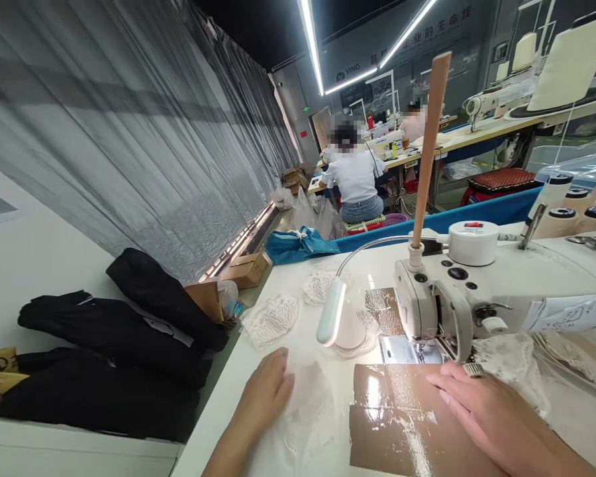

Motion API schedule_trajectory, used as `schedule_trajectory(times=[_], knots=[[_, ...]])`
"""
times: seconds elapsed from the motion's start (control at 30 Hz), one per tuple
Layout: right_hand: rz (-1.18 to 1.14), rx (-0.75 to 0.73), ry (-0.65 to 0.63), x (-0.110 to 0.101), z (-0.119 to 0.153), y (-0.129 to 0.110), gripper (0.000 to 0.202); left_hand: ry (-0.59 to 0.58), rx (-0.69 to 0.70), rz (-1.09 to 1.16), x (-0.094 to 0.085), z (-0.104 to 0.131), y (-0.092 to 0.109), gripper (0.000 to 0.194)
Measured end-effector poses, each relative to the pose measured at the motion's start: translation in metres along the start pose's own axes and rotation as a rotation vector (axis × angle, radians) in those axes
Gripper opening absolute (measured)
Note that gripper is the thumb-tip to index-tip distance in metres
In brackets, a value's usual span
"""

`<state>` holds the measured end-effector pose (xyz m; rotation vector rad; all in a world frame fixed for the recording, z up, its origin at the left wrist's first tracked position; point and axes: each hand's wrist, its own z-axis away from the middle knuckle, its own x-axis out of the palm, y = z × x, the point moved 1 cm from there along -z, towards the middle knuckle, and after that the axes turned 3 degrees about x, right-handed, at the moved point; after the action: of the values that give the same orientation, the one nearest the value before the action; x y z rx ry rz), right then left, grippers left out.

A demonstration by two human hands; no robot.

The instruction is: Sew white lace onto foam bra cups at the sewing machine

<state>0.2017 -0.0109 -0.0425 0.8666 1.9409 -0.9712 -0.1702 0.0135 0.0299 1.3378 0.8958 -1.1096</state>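
Sewing work looks to be at an early or between-pieces stage, judging by how the pieces lie. Largest in view, the white industrial sewing machine (501,298) stands on the white worktable (283,318), its needle area bare of fabric above a brown taped patch (402,424) on the table surface. Two white lace pieces (271,318) lie well apart from the needle, near the table's far left edge, beside the gooseneck lamp (332,311). A sheer white fabric piece (310,397) lies flat on the table, left of the taped patch and not yet under the presser foot. The left hand (265,394) rests open and flat on that fabric, pinching nothing. The right hand (491,414) lies open, fingers extended on the taped patch just before the needle, holding nothing.
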Motion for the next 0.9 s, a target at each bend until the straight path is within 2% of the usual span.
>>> schedule_trajectory(times=[0.03,0.07,0.13,0.2,0.27,0.33,0.4,0.47,0.57,0.67,0.77,0.9], knots=[[-0.014,-0.009,0.009,-0.001,-0.001,0.0,0.032,-0.009,0.043,0.132,0.004,0.008,-0.002,0.034],[-0.029,-0.02,0.016,-0.002,-0.001,0.001,0.031,-0.066,0.076,0.278,0.008,0.015,-0.001,0.032],[-0.061,-0.037,0.035,-0.004,-0.003,0.003,0.03,-0.282,0.116,0.573,0.013,0.026,0.014,0.034],[-0.099,-0.029,0.051,-0.007,-0.003,0.003,0.029,-0.521,0.177,0.79,0.017,0.028,0.042,0.038],[-0.152,-0.012,0.052,-0.011,-0.001,0.002,0.027,-0.627,0.297,0.819,0.023,0.018,0.075,0.039],[-0.221,-0.021,0.023,-0.016,0.0,-0.003,0.031,-0.543,0.415,0.679,0.032,0.001,0.108,0.041],[-0.282,-0.07,-0.043,-0.02,0.001,-0.009,0.034,-0.534,0.467,0.599,0.044,-0.019,0.135,0.045],[-0.272,-0.123,-0.133,-0.023,0.001,-0.014,0.032,-0.54,0.509,0.574,0.054,-0.037,0.151,0.051],[-0.162,-0.151,-0.246,-0.023,0.0,-0.017,0.03,-0.505,0.496,0.507,0.064,-0.056,0.155,0.05],[-0.148,-0.155,-0.284,-0.021,0.0,-0.016,0.032,-0.449,0.439,0.43,0.067,-0.067,0.147,0.035],[-0.144,-0.083,-0.239,-0.018,0.0,-0.015,0.03,-0.416,0.439,0.38,0.065,-0.071,0.145,0.024],[-0.036,0.024,-0.131,-0.013,-0.001,-0.013,0.023,-0.322,0.456,0.286,0.057,-0.063,0.158,0.019]])
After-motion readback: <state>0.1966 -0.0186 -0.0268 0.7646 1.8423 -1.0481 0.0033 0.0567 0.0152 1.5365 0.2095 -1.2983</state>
